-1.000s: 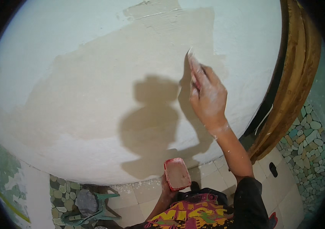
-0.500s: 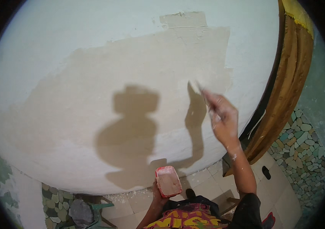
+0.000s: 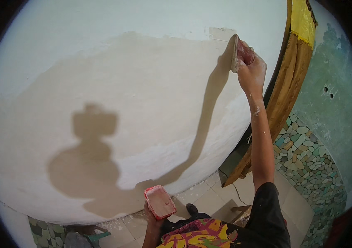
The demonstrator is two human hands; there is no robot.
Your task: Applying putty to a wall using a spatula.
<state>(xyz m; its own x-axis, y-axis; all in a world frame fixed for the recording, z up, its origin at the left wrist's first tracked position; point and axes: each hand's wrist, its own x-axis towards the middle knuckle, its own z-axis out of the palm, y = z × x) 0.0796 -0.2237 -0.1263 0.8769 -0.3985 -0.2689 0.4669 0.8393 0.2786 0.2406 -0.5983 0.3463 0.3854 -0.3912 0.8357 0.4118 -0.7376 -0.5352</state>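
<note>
My right hand (image 3: 251, 66), smeared with white, is closed round a flat putty scraper (image 3: 234, 53). Its blade is seen nearly edge-on against the upper right of the wall (image 3: 151, 91), by the border of a large beige coated patch. How firmly the blade presses on the wall I cannot tell. Low in the middle, my left hand (image 3: 152, 221) grips a red rectangular tub (image 3: 159, 202) from its left side. Pinkish-beige putty (image 3: 162, 203) lies inside, and the tub's rim is smeared with it. Part of the left hand's fingers is hidden by the tub.
To the right of the wall hangs a brown and yellow curtain (image 3: 289, 78). Pebble-patterned flooring (image 3: 308, 161) lies beyond it, near a green wall (image 3: 333, 82). Pale floor tiles (image 3: 203, 198) carry white specks. A small wooden stool (image 3: 240, 208) stands by my right side.
My right hand has moved up the wall with the scraper, its arm now stretched out. The view has shifted, and the tub, still in my left hand, appears farther left and lower.
</note>
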